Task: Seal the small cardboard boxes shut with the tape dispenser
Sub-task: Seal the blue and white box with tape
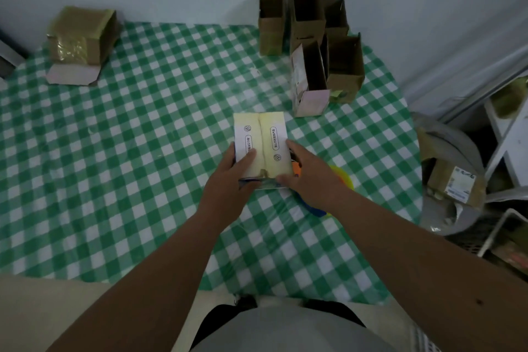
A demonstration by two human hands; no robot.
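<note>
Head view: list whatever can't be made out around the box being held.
- Tape dispenser: mostly hidden behind the right hand; only yellow, orange and blue bits show.
- Box: near edge covered by both hands, left hand included; printed labels too small to read.
- Open boxes: interiors too dark to see.

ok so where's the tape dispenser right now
In the head view the tape dispenser lies on the checked tablecloth right of centre, mostly hidden under the right hand, just right of the white box both hands hold.
</note>
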